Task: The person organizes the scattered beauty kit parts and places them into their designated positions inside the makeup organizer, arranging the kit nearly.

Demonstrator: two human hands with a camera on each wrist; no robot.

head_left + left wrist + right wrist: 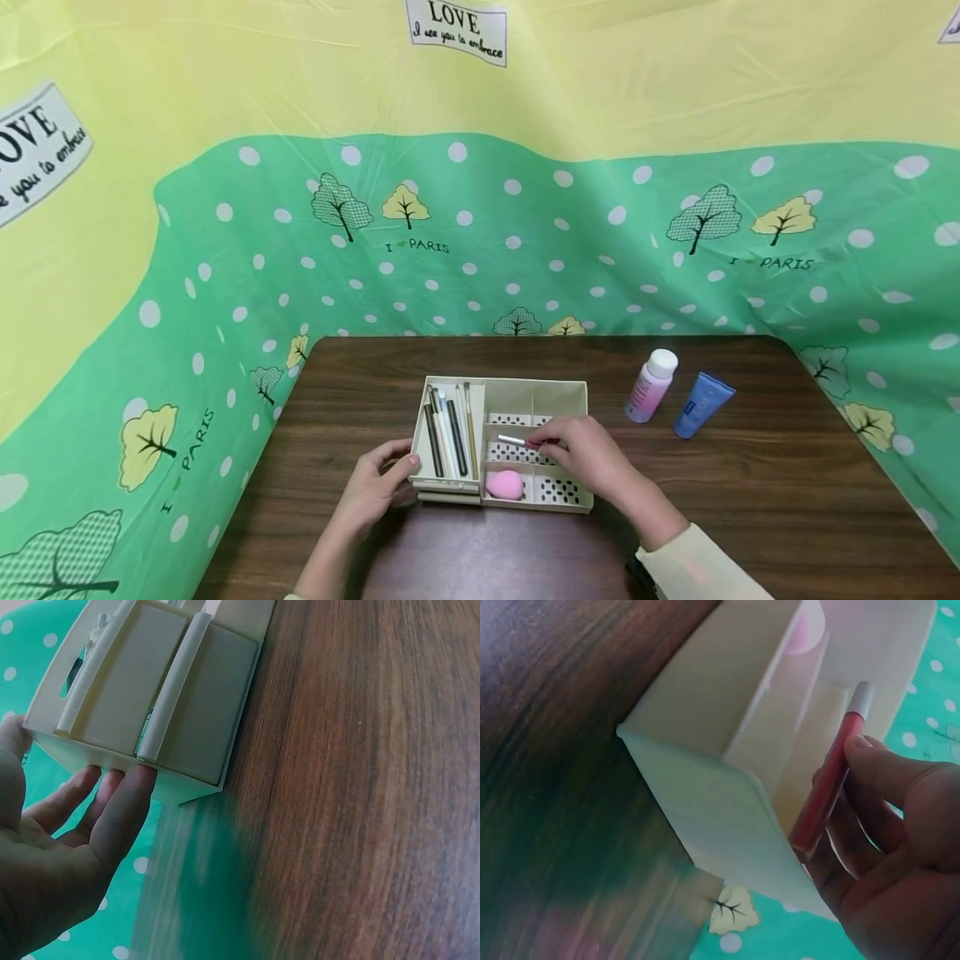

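A cream cosmetics organizer (535, 388) stands on the table, its left part holding several makeup brushes (452, 437) and pencils. My left hand (375, 487) grips the organizer's left side, thumb at the top rim and fingertips (136, 780) against the side wall by the two drawers. Between thumb and fingers, my right hand (588, 452) pinches a red lip gloss tube (831, 778) with a silvery cap. In the head view the tube lies over the middle compartments on the right, cap pointing left. A pink makeup sponge (504, 485) sits in a front compartment.
Right of the organizer a pink bottle (649, 388) with a white cap stands on the dark wooden table (795, 500). Beside it is a blue squeeze tube (702, 406) on its cap. A green and yellow patterned cloth (600, 250) hangs behind and at the sides.
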